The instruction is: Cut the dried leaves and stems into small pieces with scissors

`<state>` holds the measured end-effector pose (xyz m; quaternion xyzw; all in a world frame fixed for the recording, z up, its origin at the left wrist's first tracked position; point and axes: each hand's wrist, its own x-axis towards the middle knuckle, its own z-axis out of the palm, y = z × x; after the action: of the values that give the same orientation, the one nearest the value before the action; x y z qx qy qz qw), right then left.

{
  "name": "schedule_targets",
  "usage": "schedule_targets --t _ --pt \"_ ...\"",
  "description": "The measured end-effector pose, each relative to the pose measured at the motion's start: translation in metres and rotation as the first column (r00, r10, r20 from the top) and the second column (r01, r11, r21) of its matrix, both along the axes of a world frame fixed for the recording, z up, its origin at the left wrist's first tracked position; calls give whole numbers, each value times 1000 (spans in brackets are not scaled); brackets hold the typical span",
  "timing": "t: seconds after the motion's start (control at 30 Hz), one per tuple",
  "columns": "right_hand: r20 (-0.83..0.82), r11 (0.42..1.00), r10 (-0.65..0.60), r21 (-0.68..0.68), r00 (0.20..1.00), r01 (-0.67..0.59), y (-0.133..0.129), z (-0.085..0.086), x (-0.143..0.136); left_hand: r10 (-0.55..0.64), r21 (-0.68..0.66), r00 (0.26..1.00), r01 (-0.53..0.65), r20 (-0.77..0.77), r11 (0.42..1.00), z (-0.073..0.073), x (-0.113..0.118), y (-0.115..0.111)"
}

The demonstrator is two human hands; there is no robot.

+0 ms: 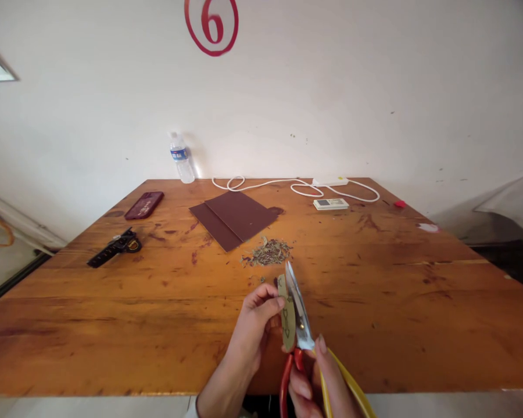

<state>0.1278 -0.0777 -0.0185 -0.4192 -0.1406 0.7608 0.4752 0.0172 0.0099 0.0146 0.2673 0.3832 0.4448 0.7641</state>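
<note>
My left hand point(255, 322) pinches a small olive-green piece of stiff sheet point(288, 325) between thumb and fingers. The piece has rounded ends and a dark printed arrow. In my right hand point(326, 380) is a pair of scissors point(300, 307) with one red and one yellow handle. Their blades point away from me, along the right edge of the piece; whether they touch it I cannot tell. Just beyond the blade tips lies a loose heap of thin cut scraps point(268, 252) on the wooden table.
Two overlapping dark brown sheets point(239, 217) lie past the scraps. To the left are a phone in a dark red case point(144, 205) and a black strap-like object point(115, 247). Against the wall stand a water bottle point(182, 159) and a white power strip point(330, 181), near a small white device point(330, 204).
</note>
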Motion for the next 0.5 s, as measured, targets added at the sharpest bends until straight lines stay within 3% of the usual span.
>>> schedule_targets --t 0.1,0.3,0.4,0.5 --pt "50 998 60 23 997 -62 4 0 8 9 19 1000 -8 -8 1000 -2 0 1" --pt "235 984 -63 175 970 21 11 17 11 -12 72 1000 13 -11 997 -4 -1 0" --pt "307 960 -141 273 941 55 15 29 13 -63 85 998 65 -22 994 0 -4 -1" --pt "465 916 -199 400 863 -4 21 39 20 -172 130 982 182 -80 975 6 -10 -2"
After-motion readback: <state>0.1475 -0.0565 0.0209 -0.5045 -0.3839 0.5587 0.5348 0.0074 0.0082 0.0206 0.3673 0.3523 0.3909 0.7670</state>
